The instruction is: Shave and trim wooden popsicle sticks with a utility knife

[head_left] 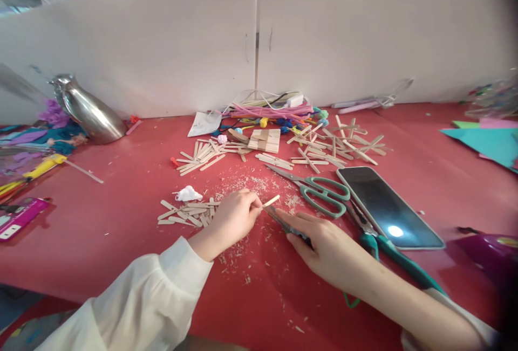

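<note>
My left hand pinches a short wooden craft stick between thumb and fingers, its free end pointing right. Wrapped around a craft knife is my right hand, its forefinger stretched along the tool; much of the handle is hidden. The knife's tip is close beside the stick, and I cannot tell if they touch. Pale wood shavings lie scattered beneath and beyond both hands. A loose pile of cut craft sticks lies next to my left wrist. Green-handled scissors rest beyond my right hand.
Right of my forearm are green-handled pliers and a phone. Further back lie craft stick piles, a stick bundle and pink pipe cleaners. A metal jug and yellow glue gun are at left.
</note>
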